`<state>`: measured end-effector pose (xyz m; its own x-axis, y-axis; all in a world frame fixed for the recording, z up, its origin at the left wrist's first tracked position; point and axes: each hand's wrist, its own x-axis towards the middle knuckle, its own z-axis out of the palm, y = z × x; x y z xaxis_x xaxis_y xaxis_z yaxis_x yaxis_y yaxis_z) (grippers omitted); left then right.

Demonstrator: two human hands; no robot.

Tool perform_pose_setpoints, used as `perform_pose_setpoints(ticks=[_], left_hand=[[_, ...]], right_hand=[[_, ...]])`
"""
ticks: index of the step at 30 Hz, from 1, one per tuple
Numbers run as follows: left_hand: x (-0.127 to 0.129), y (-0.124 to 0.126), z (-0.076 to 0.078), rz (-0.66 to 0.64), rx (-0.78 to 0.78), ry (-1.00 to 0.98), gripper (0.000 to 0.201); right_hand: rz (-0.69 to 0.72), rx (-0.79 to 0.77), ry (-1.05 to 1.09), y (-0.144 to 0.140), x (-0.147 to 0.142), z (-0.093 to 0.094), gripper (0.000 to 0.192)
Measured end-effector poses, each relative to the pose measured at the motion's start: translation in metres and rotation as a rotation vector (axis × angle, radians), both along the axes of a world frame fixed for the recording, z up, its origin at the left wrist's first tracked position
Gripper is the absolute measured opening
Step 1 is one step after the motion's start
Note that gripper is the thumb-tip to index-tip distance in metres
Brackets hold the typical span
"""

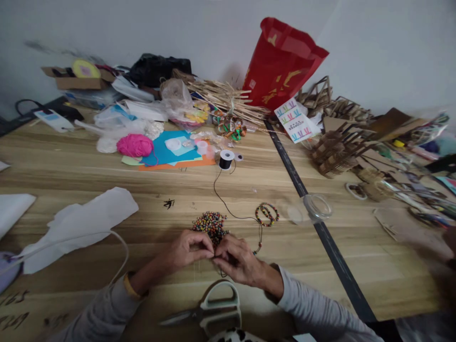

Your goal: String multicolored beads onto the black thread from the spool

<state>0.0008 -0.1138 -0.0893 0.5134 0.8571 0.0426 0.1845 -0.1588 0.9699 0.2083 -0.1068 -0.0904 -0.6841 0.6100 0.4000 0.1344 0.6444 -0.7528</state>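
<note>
Card (294,120), lettered "COFFEE"; handwritten digits (14,298), "165" among them, on the wooden surface (171,183). Black cord (245,218): long axis curves from the spool (226,160) rightward and nearer, to the right hand (242,260). Fingers of right and left hand (190,249) pinch tightly, tips meeting on the cord, beside piled beads (210,223).

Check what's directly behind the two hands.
A pile of multicoloured beads shows just beyond the left hand and right hand. They cover its near edge, so how far it spreads there can't be seen.
</note>
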Motion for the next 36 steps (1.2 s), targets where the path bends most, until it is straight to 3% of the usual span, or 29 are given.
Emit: perform_pose_setpoints(ticks=[5,9,15,20,36], left_hand=[[-0.0001,0.0003,0.0006,0.011,0.031,-0.011,0.018],[0.0008,-0.001,0.0003,0.015,0.042,-0.012,0.018],[0.0041,-0.0023,0.0016,0.041,0.097,-0.008,0.021],[0.004,-0.0018,0.0023,0.087,0.114,0.015,0.024],[-0.0007,0.0,0.0088,0.06,0.125,0.135,0.016]], right_hand=[[0.018,0.07,-0.003,0.0,-0.0003,-0.0016,0.014],[0.01,0.0,0.017,-0.0006,0.0,-0.0019,0.022],[-0.019,-0.021,0.053,-0.0023,-0.0024,-0.0016,0.007],[0.005,-0.023,0.056,-0.0001,-0.0025,0.0018,0.008],[-0.029,0.006,0.03,-0.0005,-0.0028,0.001,0.007]])
